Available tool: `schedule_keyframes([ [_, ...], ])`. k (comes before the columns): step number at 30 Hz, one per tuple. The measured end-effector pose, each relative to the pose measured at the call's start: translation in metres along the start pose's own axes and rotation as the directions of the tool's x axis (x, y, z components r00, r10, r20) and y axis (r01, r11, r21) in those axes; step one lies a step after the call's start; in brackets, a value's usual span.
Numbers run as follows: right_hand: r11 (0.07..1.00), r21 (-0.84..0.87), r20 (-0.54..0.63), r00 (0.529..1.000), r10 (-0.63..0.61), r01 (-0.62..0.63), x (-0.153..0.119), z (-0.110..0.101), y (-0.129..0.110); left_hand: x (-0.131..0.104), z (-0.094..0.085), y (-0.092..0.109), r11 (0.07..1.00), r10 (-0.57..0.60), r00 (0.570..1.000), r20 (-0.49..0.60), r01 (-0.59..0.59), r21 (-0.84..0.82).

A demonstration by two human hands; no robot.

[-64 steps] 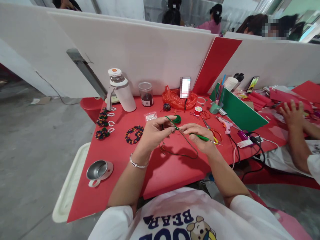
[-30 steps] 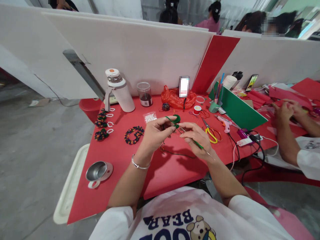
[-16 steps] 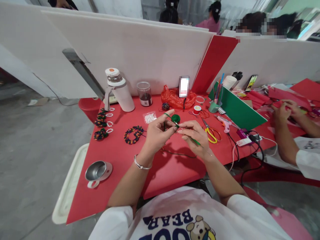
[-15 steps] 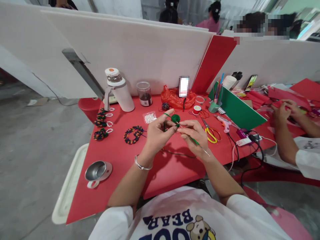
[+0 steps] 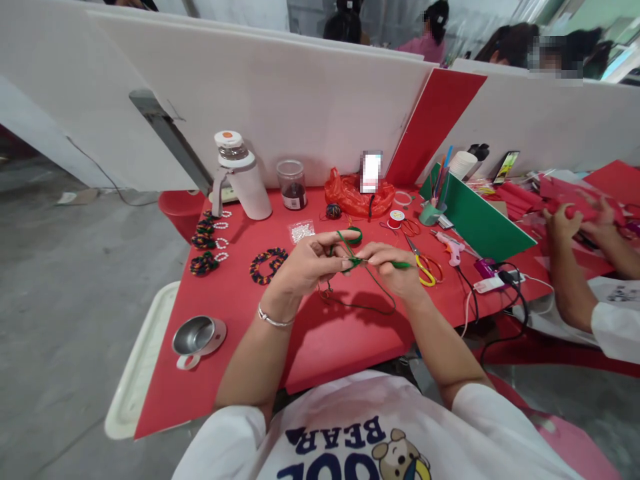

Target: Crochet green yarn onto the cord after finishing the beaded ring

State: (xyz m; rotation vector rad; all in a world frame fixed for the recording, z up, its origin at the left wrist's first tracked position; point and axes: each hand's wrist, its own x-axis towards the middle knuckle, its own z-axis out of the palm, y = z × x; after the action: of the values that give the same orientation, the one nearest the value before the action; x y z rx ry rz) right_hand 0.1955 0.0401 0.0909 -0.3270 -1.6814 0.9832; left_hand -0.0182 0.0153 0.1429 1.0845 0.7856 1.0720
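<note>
My left hand (image 5: 311,259) is closed on a small piece of green yarn work (image 5: 353,263), with a green strand running up over the raised index finger. In my right hand (image 5: 393,272) is a crochet hook with a green handle (image 5: 401,265), pinched between thumb and fingers. Its tip meets the yarn work between the two hands. Just behind the fingertips lies a ball of green yarn (image 5: 355,235), partly hidden. Below the hands, a dark cord (image 5: 367,307) loops across the red table (image 5: 345,357).
To the left lie a braided multicolour ring (image 5: 267,266), several beaded yarn pieces (image 5: 204,263), a metal cup (image 5: 199,339) and a white flask (image 5: 245,183). Scissors (image 5: 424,267), a glue gun (image 5: 453,248) and a green board (image 5: 480,220) are at right, near a co-worker's hands (image 5: 565,223).
The hook has turned from slanting down to nearly level. The green strand now stretches between my left index finger and the hook. My hands uncover more of the dark cord.
</note>
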Motion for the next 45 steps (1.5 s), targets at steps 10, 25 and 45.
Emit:
schedule_keyframes([
  [10,0.944,0.141,0.329,0.914,0.238,-0.297,0.020,-0.038,-0.010,-0.007,0.000,0.007,0.970,0.092,0.996,-0.008,-0.088,0.225],
  [25,0.952,-0.306,0.442,0.889,0.118,0.026,0.029,-0.036,-0.039,-0.002,0.003,-0.006,0.841,0.208,0.973,-0.102,-0.124,0.526],
  [45,0.428,-0.765,0.253,0.835,-0.489,0.482,-0.001,0.013,-0.006,0.007,0.005,-0.006,0.967,-0.044,0.999,-0.030,0.035,-0.254],
])
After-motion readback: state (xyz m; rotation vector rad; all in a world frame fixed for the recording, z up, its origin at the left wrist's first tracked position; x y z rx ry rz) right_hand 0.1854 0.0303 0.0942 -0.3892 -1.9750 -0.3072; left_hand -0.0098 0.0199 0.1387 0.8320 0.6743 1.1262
